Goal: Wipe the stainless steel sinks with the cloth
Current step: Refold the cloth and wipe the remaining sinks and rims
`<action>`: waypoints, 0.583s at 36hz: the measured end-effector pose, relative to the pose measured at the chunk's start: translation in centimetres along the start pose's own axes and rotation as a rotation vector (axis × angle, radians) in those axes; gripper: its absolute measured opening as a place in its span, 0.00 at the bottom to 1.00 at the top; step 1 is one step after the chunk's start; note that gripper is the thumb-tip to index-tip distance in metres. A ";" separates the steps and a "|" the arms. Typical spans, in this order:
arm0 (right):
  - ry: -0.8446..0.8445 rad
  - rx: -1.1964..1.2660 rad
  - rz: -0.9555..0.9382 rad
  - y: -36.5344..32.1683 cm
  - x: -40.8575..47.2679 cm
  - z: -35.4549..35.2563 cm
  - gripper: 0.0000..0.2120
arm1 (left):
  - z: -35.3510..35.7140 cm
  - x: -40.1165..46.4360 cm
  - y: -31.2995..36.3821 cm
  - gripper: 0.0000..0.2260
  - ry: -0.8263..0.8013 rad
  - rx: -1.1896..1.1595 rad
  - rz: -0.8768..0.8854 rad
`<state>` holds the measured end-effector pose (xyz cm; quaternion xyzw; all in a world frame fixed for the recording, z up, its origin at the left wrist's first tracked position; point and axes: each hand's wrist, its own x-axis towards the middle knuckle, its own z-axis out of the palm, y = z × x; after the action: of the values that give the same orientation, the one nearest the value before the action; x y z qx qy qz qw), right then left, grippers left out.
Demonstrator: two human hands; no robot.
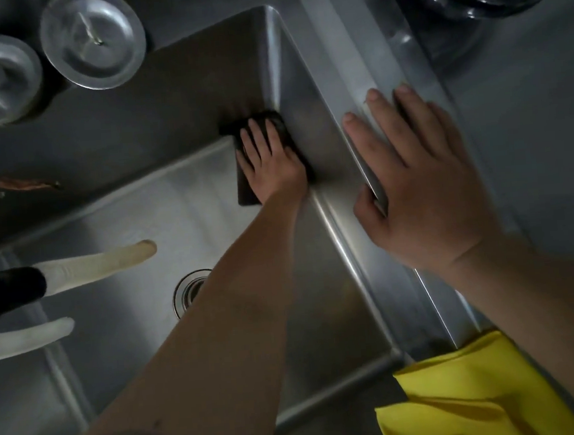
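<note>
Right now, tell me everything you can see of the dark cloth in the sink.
The dark cloth looks near-black, soft and folded into a flat pad. It lies pressed into the far corner of the steel sink, where the floor meets the walls. The left hand lies flat on it with fingers spread, covering its middle; only its edges show. Its texture is too dim to tell.

The person's left hand [269, 163] and right hand [424, 186] are bare, with no gloves and no rings. The nails on the fingers [378, 107] are short and plain. Both arms are bare too, with no sleeves and no watch.
</note>
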<state>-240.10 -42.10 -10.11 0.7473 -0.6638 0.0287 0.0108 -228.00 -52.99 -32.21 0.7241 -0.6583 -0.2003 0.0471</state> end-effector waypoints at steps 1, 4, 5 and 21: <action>0.002 0.001 -0.004 0.0 0.0 0.0 0.33 | -0.2 0.0 0.0 0.28 -0.020 0.007 0.007; 0.026 0.002 -0.005 0.0 0.0 0.1 0.33 | -1.2 0.2 -1.1 0.28 -0.102 0.041 0.136; 0.029 -0.001 -0.006 0.0 0.0 0.1 0.33 | -1.7 0.3 -1.8 0.28 -0.145 0.061 0.198; -0.052 -0.044 -0.003 -0.1 -0.1 -0.2 0.34 | -1.4 -14.1 -12.1 0.31 -0.321 0.376 1.081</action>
<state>-240.02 -42.00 -9.90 0.7483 -0.6633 -0.0053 0.0099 -216.91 -38.02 -31.71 0.2424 -0.9568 -0.1350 -0.0869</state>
